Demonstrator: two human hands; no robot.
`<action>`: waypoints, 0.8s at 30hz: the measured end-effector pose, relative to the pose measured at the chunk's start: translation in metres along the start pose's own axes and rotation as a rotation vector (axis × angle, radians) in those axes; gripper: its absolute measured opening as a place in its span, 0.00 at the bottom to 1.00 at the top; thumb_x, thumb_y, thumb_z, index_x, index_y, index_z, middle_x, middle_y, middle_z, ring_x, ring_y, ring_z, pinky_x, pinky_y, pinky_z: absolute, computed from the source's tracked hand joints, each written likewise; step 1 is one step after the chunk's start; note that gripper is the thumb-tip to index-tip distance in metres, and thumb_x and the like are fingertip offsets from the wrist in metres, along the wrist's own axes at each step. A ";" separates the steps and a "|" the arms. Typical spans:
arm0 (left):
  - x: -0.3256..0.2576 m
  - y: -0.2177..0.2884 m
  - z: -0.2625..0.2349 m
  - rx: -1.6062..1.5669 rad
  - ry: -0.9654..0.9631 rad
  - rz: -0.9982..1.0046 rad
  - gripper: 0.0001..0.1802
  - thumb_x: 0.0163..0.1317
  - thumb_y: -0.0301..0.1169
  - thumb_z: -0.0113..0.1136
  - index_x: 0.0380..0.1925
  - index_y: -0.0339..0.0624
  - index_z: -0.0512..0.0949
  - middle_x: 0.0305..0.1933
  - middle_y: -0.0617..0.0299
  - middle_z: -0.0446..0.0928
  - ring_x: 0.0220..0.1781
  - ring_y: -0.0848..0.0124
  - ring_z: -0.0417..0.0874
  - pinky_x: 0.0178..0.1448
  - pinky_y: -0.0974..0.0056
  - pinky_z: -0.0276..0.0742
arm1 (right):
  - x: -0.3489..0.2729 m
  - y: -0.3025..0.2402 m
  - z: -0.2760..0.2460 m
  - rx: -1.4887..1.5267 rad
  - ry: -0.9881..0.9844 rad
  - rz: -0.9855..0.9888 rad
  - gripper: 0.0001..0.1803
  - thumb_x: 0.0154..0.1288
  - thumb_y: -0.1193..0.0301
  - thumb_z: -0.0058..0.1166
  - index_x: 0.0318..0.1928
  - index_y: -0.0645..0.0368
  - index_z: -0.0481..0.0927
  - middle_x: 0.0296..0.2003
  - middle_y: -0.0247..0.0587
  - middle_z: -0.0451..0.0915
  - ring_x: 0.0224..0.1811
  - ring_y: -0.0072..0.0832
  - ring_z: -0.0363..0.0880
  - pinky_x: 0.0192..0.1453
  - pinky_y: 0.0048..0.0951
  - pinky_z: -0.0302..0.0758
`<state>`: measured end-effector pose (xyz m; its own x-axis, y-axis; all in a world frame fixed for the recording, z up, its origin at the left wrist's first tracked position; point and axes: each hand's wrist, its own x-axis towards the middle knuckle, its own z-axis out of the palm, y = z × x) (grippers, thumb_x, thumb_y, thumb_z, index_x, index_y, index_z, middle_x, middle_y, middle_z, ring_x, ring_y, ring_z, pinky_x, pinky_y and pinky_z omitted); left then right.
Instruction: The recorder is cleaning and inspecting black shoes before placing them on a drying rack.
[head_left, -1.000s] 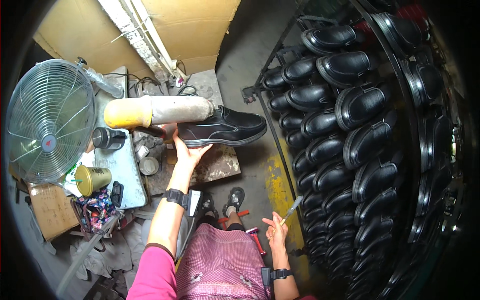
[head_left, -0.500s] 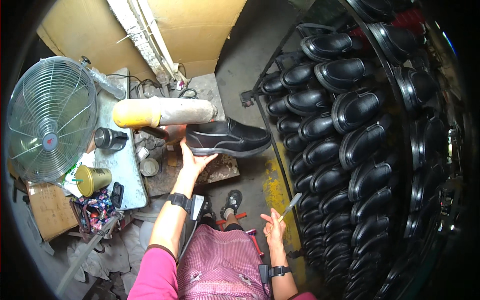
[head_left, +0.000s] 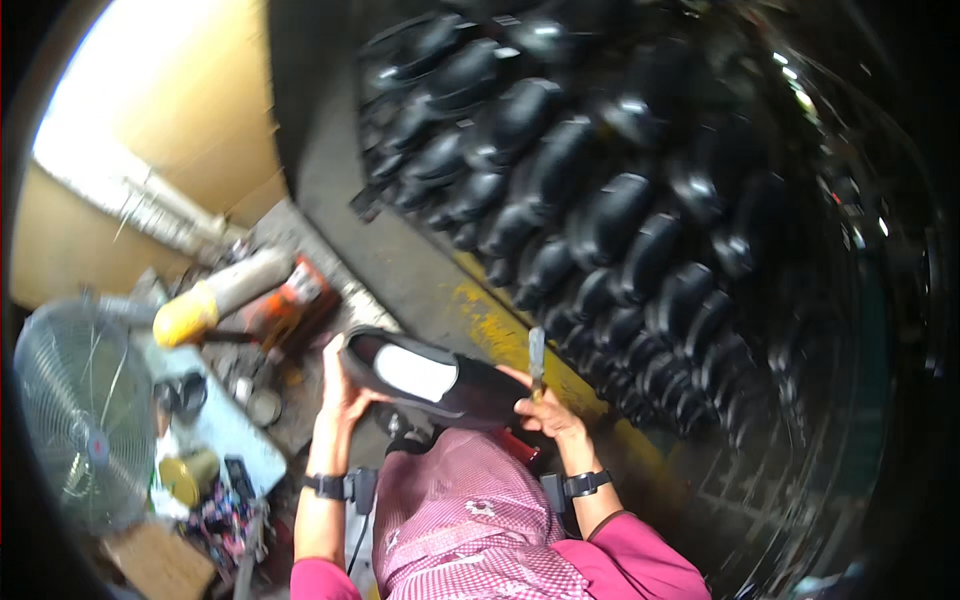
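A black shoe [head_left: 480, 392] with a white insole [head_left: 415, 372] is held up between the two hands, just beyond the pink checked apron [head_left: 465, 485]. The left hand's [head_left: 345, 388] grip is clamped on the shoe's heel end; the right hand's [head_left: 552, 414] grip is closed around a flat-bladed tool [head_left: 537, 352], with fingers against the shoe's toe. Left of the shoe are a yellow-and-grey cylinder [head_left: 225, 293], a pale blue surface [head_left: 240, 430] and a fan [head_left: 85, 420]; racked black shoes [head_left: 610, 220] fill the space to its right, blurred.
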<state>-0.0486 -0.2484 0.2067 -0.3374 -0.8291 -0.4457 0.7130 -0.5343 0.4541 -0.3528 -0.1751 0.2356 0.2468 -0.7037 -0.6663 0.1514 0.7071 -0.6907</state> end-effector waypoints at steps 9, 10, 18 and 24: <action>-0.023 0.002 0.094 0.148 -0.243 -0.135 0.37 0.57 0.60 0.33 0.59 0.48 0.57 0.59 0.55 0.62 0.45 0.58 0.77 0.41 0.56 0.79 | -0.114 0.034 -0.037 0.760 0.392 -0.876 0.20 0.47 0.78 0.58 0.44 0.60 0.69 0.24 0.31 0.69 0.16 0.19 0.65 0.18 0.21 0.65; -0.022 -0.007 0.080 0.182 -0.223 -0.183 0.36 0.57 0.60 0.34 0.59 0.50 0.57 0.59 0.56 0.63 0.45 0.59 0.77 0.39 0.58 0.79 | -0.132 -0.010 -0.027 0.982 0.156 -1.031 0.21 0.48 0.77 0.58 0.44 0.59 0.68 0.24 0.31 0.68 0.16 0.21 0.66 0.19 0.23 0.67; -0.044 -0.074 -0.025 -0.013 0.184 -0.457 0.25 0.56 0.51 0.47 0.43 0.44 0.73 0.46 0.57 0.75 0.41 0.63 0.78 0.41 0.58 0.77 | -0.140 -0.172 -0.112 0.576 1.442 -1.036 0.23 0.55 0.59 0.56 0.48 0.52 0.64 0.10 0.31 0.65 0.03 0.17 0.56 0.06 0.19 0.55; -0.050 -0.089 -0.052 0.117 0.218 -0.429 0.22 0.57 0.49 0.47 0.45 0.46 0.71 0.49 0.59 0.73 0.45 0.63 0.76 0.45 0.59 0.74 | -0.165 -0.160 -0.140 0.166 1.763 -1.148 0.26 0.53 0.50 0.54 0.42 0.58 0.68 0.11 0.34 0.70 0.06 0.17 0.63 0.07 0.14 0.54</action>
<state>-0.0635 -0.1509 0.1484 -0.4404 -0.4831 -0.7568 0.4600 -0.8453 0.2719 -0.5519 -0.1817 0.4162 -0.9282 0.0408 0.3699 -0.3718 -0.0576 -0.9265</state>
